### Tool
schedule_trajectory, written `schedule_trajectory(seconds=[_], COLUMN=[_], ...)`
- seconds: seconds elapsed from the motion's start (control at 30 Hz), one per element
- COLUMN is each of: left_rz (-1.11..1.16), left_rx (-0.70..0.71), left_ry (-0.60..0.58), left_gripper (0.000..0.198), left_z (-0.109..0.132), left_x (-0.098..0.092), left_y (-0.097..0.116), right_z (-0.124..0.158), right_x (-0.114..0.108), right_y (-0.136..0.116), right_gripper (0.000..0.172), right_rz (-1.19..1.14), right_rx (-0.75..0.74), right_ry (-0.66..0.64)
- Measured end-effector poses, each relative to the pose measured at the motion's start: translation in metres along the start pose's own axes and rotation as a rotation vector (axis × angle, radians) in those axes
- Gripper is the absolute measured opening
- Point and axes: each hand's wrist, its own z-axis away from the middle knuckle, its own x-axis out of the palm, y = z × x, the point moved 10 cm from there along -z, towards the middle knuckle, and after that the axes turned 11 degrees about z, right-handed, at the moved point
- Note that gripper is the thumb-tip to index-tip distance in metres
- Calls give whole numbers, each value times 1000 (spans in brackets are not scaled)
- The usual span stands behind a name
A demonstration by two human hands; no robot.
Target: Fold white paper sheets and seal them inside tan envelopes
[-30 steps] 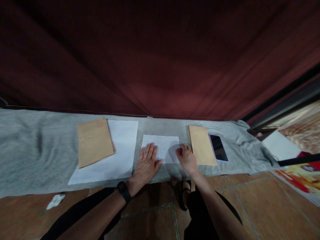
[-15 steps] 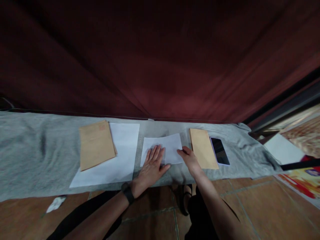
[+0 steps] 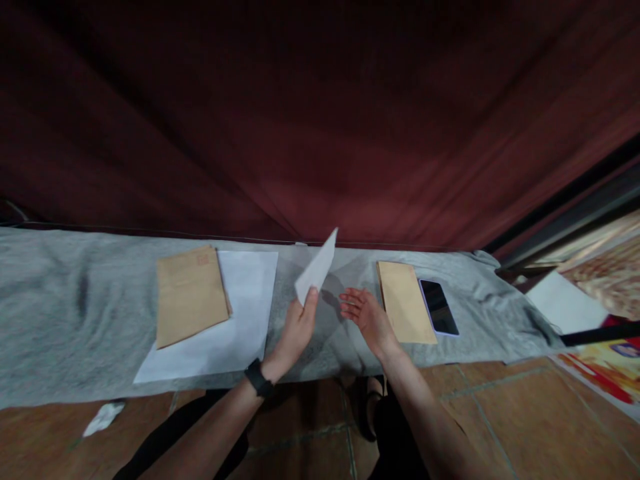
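Observation:
A folded sheet of white paper (image 3: 317, 268) is tilted up off the grey cloth, pinched at its near end by my left hand (image 3: 299, 325), with the thumb on its face. My right hand (image 3: 366, 318) is to the right of the paper, apart from it, with fingers spread and nothing in them. Close beyond that hand lies a stack of brown envelopes (image 3: 407, 303). On the left, more brown envelopes (image 3: 191, 293) rest partly over large white sheets (image 3: 250, 293).
A phone (image 3: 439, 307) lies right of the nearer envelopes. Grey cloth (image 3: 90, 300) covers the narrow table, and a dark red curtain (image 3: 320, 133) hangs behind it. Crumpled white tissue (image 3: 103, 418) is on the tiled floor (image 3: 510, 413).
The folded paper was flat on the cloth under both hands. My left hand has lifted and tilted it. The right hand has let go of its edge and opened.

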Motion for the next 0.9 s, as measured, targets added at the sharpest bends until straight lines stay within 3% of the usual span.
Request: schedule_trajectory(seconds=[0.07,0.17,0.3,0.37,0.5,0.57,0.7,0.8,0.9], left_rz=[300,709,996,1015,885,754,366,9,-379], left_rx=[-193,-374,-473,-464,-461,-484,-390,-317,-303], left_ry=[129,238,240,269,359,322,97,33,-50], left_gripper=[57,56,47,45,47,50,67,79,78], left_z=[0,11,24,24,18,13,5,6,8], left_x=[-11,-6,12,6,-32,-47,-55,-56,-52], left_y=[-16,-34,-41,-43,-59,-72,-82,-79,-70], right_z=[0,2,-1,-5,-16,-21,-32,-35,-32], right_x=[5,17,8,-5,-20,-25,-31,-35,-36], right_y=[12,30,41,38,31,27,25,25,21], right_gripper=[48,48,42,41,43,42,26,13,11], right_rz=[43,8,-117,-69,119,283,584,684,805], right_rx=[31,76,112,82,37,-10,-97,-111,-130], right_ry=[4,-2,107,161,124,112,157,212,252])
